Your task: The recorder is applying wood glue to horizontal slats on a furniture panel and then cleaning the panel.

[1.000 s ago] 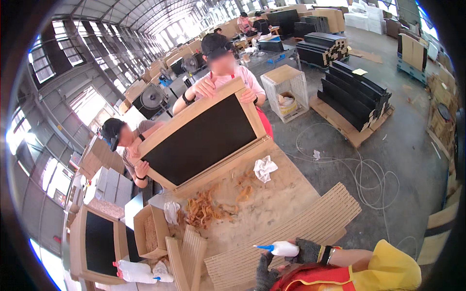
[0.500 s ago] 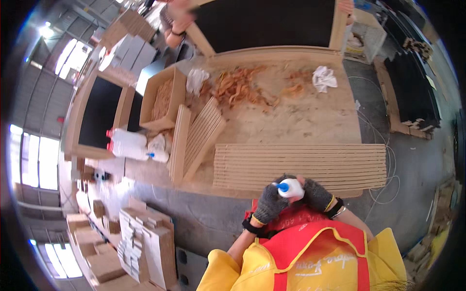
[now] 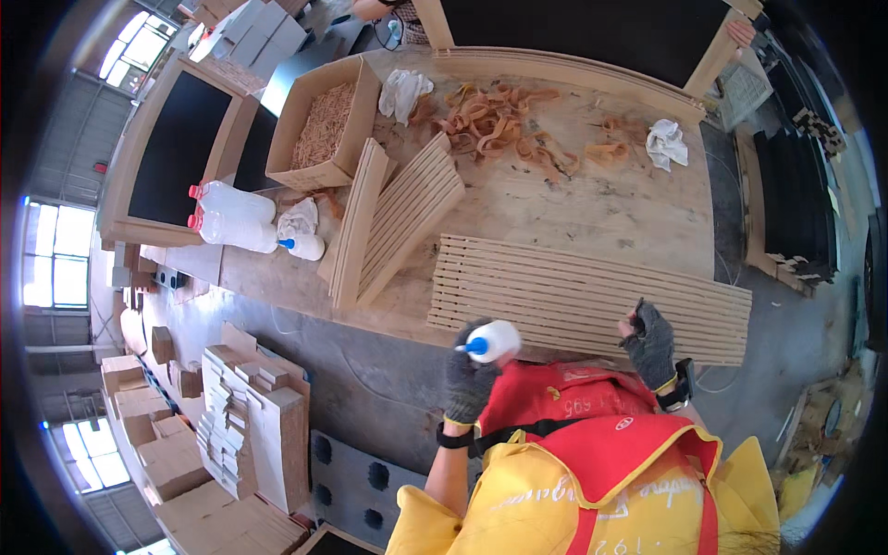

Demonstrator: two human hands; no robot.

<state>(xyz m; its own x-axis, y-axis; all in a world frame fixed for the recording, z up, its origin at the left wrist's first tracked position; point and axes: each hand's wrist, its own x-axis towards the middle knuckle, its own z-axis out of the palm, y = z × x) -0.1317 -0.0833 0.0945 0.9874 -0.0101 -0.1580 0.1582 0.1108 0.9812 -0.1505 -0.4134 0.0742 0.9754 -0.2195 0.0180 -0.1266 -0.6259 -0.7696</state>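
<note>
My left hand (image 3: 469, 381), in a dark grey glove, is closed around a white squeeze bottle (image 3: 500, 339) with a blue nozzle pointing left. Off to the right, my right hand (image 3: 650, 345), gloved with bare fingertips, is over the near edge of a row of wooden slats (image 3: 592, 294). Its fingers are loosely bent and apart, and I see nothing in them. The slats lie side by side along the near edge of the wooden worktable (image 3: 592, 208). A leaning stack of grooved wooden strips (image 3: 407, 217) lies to their left.
A carton of small wooden pieces (image 3: 324, 129), clear jugs (image 3: 236, 217) and another blue-tipped bottle (image 3: 303, 245) stand at the left. Orange bands (image 3: 490, 120) and a white cloth (image 3: 666, 144) lie farther back. Another person's hand (image 3: 740, 33) holds a black framed panel (image 3: 583, 37).
My hands have parted. The left has moved left with the bottle; the right has let go of it and moved right and up toward the slats. The view has shifted.
</note>
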